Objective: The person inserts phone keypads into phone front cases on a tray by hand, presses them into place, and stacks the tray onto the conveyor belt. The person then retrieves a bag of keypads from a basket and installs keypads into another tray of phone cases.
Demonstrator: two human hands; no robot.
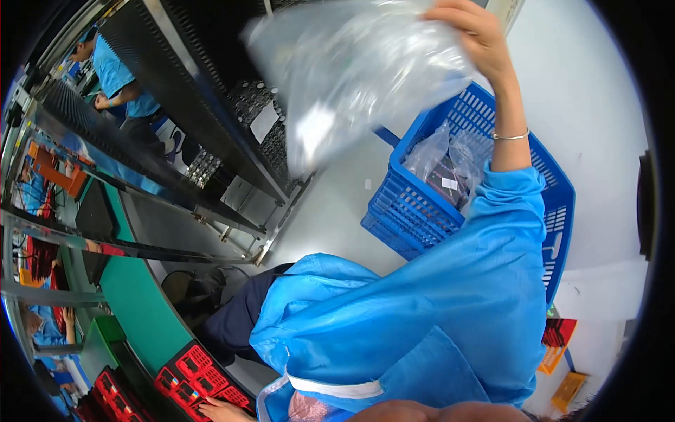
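Note:
My right hand (472,32) is raised at the upper right, fingers closed on the edge of a large clear plastic bag (373,67). The bag hangs spread out to the left of the hand, partly blurred; I cannot tell whether it holds anything. Under my right forearm is a blue plastic basket (415,218) with clear bags (450,169) in it, which hold dark items. My left hand (226,411) is at the lower edge, fingers stretched out against a red compartmented tray (211,380) with small parts in it. The lower edge cuts off part of that hand.
A green-topped bench (133,295) curves along the left, with more red trays (116,394) at its near end. Dark metal racks (190,91) stand at the upper left. Beyond them a person in blue (119,70) is at work. A white wall (590,105) rises on the right.

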